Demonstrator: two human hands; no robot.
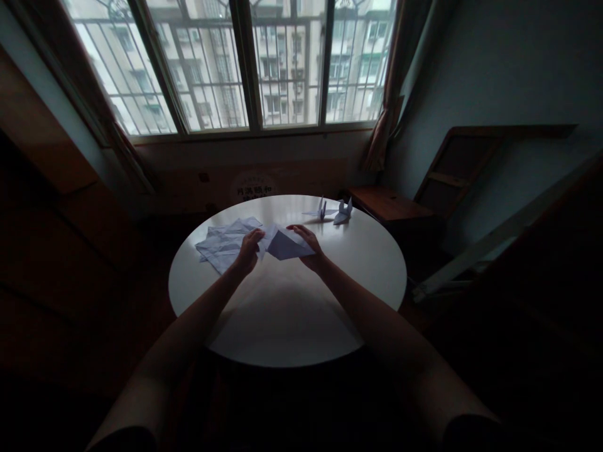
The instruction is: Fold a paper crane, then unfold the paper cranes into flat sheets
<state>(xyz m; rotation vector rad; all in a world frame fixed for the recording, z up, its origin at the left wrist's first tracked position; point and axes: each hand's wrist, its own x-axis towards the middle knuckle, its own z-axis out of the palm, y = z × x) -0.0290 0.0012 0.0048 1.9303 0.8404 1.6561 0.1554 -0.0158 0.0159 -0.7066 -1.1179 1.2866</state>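
Note:
A sheet of pale paper (285,246), partly folded, is held a little above the round white table (301,314) between both hands. My left hand (248,249) pinches its left edge with closed fingers. My right hand (307,243) grips its right side, fingers curled over the top. Just left of my left hand lies a loose pile of similar paper sheets (222,242) on the table. Two folded paper cranes (333,211) stand at the table's far right edge.
A barred window (245,63) fills the wall beyond the table, with a curtain (386,119) at its right. A low wooden stand (389,204) and a leaning wooden frame (452,169) are to the right. The room is dim.

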